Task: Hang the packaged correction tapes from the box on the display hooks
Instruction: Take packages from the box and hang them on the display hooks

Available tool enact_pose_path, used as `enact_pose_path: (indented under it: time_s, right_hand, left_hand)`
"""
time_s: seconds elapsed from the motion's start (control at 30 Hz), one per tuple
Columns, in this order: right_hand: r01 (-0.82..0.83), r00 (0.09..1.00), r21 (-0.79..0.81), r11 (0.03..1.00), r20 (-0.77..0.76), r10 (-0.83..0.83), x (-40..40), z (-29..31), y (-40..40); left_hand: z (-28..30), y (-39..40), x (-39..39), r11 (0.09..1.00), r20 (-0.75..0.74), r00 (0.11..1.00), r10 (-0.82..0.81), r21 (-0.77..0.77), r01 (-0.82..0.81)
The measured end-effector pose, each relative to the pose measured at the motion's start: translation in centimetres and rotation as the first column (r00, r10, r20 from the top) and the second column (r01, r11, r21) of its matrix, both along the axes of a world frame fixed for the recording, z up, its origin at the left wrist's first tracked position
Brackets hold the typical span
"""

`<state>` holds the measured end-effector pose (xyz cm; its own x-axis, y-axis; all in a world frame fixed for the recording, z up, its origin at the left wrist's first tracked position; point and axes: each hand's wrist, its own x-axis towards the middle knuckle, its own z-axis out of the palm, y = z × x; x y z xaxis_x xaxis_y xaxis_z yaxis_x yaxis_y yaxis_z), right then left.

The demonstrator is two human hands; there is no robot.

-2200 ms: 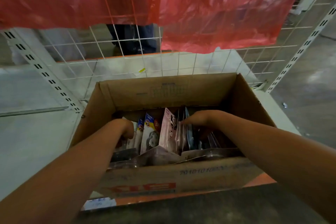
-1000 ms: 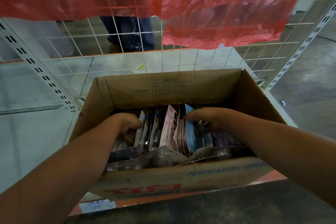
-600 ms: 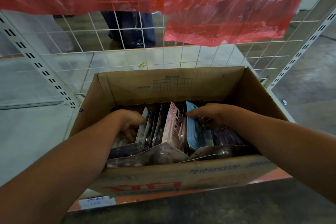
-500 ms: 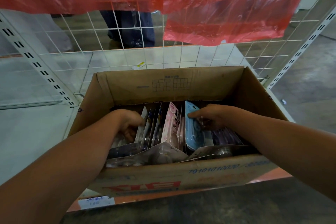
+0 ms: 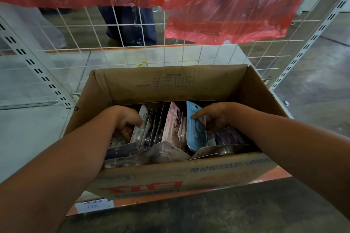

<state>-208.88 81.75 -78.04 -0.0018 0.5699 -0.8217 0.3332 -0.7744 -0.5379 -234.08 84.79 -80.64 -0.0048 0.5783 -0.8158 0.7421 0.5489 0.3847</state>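
An open cardboard box (image 5: 170,85) sits on a low shelf and holds several packaged correction tapes standing on edge. Both my hands are inside it. My left hand (image 5: 126,121) curls around the left group of clear-fronted packs (image 5: 144,130). My right hand (image 5: 214,117) pinches a blue pack (image 5: 195,138), with the forefinger lying across its upper front. A pink pack (image 5: 173,125) stands between the two hands. Flat packs (image 5: 162,154) lie along the box's near wall. No display hooks are visible.
Behind the box rises a white wire grid panel (image 5: 181,55) between slotted uprights (image 5: 37,71). Red plastic sheets (image 5: 217,5) hang over its top. A person's legs (image 5: 130,24) stand beyond the grid. The shelf has an orange front edge (image 5: 132,202) with a price label.
My right hand has drawn the blue pack up and apart from the others. My left hand has shifted right and closed on the left packs. The view has tilted slightly down toward the box.
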Motion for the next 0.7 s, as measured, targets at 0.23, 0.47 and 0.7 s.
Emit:
enact_pose_path:
  time_s: [0.23,0.47,0.7]
  right_hand:
    - [-0.018,1.000,-0.023,1.000,-0.001,0.018,0.9,-0.2,-0.6]
    - [-0.084,0.995,-0.030,0.996,-0.055,0.082,1.6,0.5,-1.0]
    - [-0.053,0.999,-0.007,0.999,-0.009,0.053,0.9,-0.3,-1.5]
  left_hand:
    - [-0.1,-1.0,-0.4,0.999,0.049,0.999,0.017,0.041,-0.019]
    - [0.3,-1.7,-0.5,0.997,0.068,0.997,0.022,0.070,-0.026]
    - [0.0,-1.7,-0.7,0.997,0.077,0.997,0.027,0.064,-0.032]
